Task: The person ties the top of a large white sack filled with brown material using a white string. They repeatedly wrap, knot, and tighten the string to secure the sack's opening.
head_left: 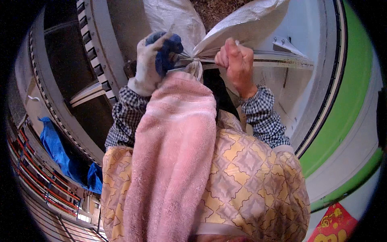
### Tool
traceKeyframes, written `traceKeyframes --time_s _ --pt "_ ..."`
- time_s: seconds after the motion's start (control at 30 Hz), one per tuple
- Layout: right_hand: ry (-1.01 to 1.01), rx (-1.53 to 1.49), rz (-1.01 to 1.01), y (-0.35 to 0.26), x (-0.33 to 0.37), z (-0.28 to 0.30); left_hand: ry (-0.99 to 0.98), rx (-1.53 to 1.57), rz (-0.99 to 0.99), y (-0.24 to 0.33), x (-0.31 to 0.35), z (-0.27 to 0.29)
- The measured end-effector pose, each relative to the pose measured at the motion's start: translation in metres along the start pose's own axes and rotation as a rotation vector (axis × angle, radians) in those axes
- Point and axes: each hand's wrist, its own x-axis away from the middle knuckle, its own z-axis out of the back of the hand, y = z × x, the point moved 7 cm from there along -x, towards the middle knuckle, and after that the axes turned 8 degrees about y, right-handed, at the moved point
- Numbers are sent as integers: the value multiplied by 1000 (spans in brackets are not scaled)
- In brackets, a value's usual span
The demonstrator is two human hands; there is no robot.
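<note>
Ahead of me, a white woven plastic sack (242, 30) is gathered to a narrow neck, with its sides flaring out beyond. Thin pale string (207, 60) crosses at the neck and runs out toward both hands. My left hand (155, 58), in a white glove with a blue coated palm, is closed on the string left of the neck. Bare and curled into a fist, my right hand (238, 66) grips the string on the other side. A pink towel (173, 157) hangs in front of me and covers part of the view below the neck.
Brown loose material (223, 12) lies beyond the sack. A black-and-white notched strip (90, 44) edges the grey structure at left. On the right curves a green and white panel (342, 105). Blue sheeting (60, 149) and metal racks are lower left; a red paper decoration (332, 226) is lower right.
</note>
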Motion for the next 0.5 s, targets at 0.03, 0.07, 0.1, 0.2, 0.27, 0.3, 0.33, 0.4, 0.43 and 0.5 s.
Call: traceKeyframes --time_s 0.03,0.07,0.1,0.2,0.27,0.3,0.33,0.4,0.43,0.5 --pt "47 -58 -28 7 -4 1 47 65 47 -6 -5 3" --pt "51 -43 -60 12 -5 1 84 22 66 -12 -4 7" --pt "50 -28 -61 14 -7 -1 122 -11 61 -14 -5 10" --pt "41 -105 -129 12 -7 -5 163 11 21 -14 7 11" --pt "21 -388 -148 2 -13 -11 119 2 -75 1 12 6" --pt "-201 -691 -182 -10 -14 -24 111 -49 -91 3 16 2" --pt "-149 -627 -149 -13 -15 -22 103 -142 -66 3 19 -1" --pt "69 -374 -98 -11 -10 -15 58 -283 -71 7 23 -9" --pt "7 -253 -27 -17 -6 -17 -50 -495 -99 6 24 -22" --pt "8 8 305 -37 6 -19 -128 -859 -301 8 28 -42"
